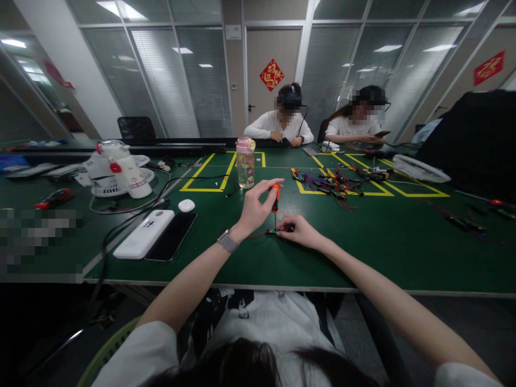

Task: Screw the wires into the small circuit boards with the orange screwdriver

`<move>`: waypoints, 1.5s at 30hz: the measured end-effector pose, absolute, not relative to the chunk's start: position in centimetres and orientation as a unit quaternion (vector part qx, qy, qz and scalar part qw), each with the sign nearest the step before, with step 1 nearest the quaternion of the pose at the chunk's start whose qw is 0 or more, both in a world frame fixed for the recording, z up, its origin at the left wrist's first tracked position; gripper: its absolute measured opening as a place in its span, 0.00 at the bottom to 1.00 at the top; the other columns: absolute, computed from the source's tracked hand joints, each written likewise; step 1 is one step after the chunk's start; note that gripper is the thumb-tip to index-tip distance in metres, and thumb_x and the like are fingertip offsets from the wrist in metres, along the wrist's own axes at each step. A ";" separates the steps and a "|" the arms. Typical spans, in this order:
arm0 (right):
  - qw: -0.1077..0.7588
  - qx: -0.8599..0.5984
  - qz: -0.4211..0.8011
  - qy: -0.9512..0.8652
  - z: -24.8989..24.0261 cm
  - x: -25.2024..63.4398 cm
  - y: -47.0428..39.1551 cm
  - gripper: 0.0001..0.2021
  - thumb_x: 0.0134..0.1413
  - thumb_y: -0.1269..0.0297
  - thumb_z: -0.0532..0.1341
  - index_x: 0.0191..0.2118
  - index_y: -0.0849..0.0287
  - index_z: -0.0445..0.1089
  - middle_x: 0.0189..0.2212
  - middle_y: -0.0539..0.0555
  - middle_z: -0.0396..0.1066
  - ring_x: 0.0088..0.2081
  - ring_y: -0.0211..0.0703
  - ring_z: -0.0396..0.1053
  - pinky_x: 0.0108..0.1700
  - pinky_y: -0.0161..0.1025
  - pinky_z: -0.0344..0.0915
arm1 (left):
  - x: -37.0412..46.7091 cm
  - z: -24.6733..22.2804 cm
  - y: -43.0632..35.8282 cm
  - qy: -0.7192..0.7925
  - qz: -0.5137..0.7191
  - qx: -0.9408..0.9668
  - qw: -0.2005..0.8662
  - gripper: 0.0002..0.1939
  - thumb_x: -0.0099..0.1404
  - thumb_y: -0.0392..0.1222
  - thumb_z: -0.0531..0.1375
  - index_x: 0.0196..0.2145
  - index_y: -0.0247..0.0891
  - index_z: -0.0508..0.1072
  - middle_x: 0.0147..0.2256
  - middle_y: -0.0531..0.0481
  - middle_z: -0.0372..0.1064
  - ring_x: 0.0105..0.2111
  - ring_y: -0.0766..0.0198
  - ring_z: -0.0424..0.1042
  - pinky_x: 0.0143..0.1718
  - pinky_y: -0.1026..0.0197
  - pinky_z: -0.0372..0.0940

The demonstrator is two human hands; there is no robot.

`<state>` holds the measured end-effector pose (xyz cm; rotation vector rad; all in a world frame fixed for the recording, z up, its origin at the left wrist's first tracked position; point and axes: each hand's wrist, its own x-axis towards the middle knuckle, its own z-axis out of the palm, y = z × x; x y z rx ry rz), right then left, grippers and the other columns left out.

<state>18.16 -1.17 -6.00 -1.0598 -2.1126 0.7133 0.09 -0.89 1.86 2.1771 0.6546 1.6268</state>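
Upright over the green tabletop stands a screwdriver (276, 204) with an orange and black handle. My left hand (258, 207) is closed around the top of that handle. The shaft points straight down to a small green circuit board (272, 231) lying on the table, with a red wire trailing to the left. My right hand (300, 232) pinches the right end of the board and holds it against the table. Where exactly the tip meets the board is too small to make out.
Beyond my hands are a pink-lidded bottle (245, 166) and a heap of wired boards (328, 183). A white power bank (145, 234), a phone (171, 236) and an earbud case (186, 205) lie at left. Two people (280, 126) sit across the table.
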 end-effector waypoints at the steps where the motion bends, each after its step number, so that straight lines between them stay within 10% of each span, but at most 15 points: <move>1: 0.331 -0.405 0.273 -0.808 -6.0 18.2 -1.2 0.06 0.48 0.66 0.65 0.33 0.61 0.76 0.28 0.52 0.68 0.29 0.38 0.65 0.32 0.35 0.64 | 0.1 1.9 -0.9 0.237 0.576 0.764 0.171 0.12 0.69 0.37 0.54 0.47 0.40 0.73 0.40 0.48 0.73 0.41 0.64 0.72 0.45 0.60 0.65; 7: 0.333 -0.403 0.273 -0.807 -6.4 18.3 -1.0 0.06 0.48 0.66 0.65 0.33 0.62 0.76 0.27 0.52 0.68 0.28 0.37 0.65 0.32 0.35 0.63 | 0.0 1.8 -0.2 0.275 0.610 0.733 0.125 0.02 0.62 0.37 0.63 0.33 0.39 0.75 0.30 0.53 0.66 0.33 0.66 0.66 0.40 0.62 0.64; 16: 0.331 -0.403 0.273 -0.808 -6.2 18.2 -1.1 0.06 0.48 0.65 0.65 0.33 0.61 0.76 0.28 0.52 0.68 0.28 0.37 0.65 0.32 0.35 0.64 | -0.1 1.4 -0.1 0.223 0.568 0.766 0.204 0.16 0.72 0.38 0.47 0.51 0.41 0.70 0.49 0.47 0.69 0.49 0.63 0.68 0.52 0.58 0.62; 26: 0.335 -0.401 0.271 -0.808 -6.2 18.2 -1.0 0.07 0.48 0.64 0.65 0.33 0.61 0.76 0.27 0.52 0.68 0.28 0.37 0.65 0.32 0.35 0.64 | 0.0 1.5 -0.4 0.248 0.572 0.771 0.130 0.06 0.65 0.43 0.60 0.38 0.40 0.74 0.34 0.51 0.69 0.36 0.64 0.67 0.43 0.59 0.63; 35: 0.330 -0.401 0.265 -0.813 -6.1 18.2 -1.0 0.06 0.48 0.66 0.65 0.33 0.61 0.76 0.27 0.52 0.68 0.28 0.38 0.65 0.32 0.36 0.63 | 0.2 1.5 -0.8 0.212 0.553 0.786 0.180 0.15 0.72 0.39 0.47 0.51 0.41 0.68 0.45 0.47 0.71 0.47 0.62 0.69 0.51 0.56 0.62; 45: 0.331 -0.400 0.269 -0.811 -6.1 18.2 -1.0 0.07 0.48 0.65 0.65 0.34 0.61 0.76 0.27 0.52 0.68 0.28 0.37 0.64 0.31 0.35 0.63 | 0.2 1.4 -0.7 0.259 0.601 0.750 0.093 0.04 0.63 0.41 0.62 0.34 0.39 0.73 0.30 0.53 0.63 0.33 0.65 0.64 0.40 0.60 0.63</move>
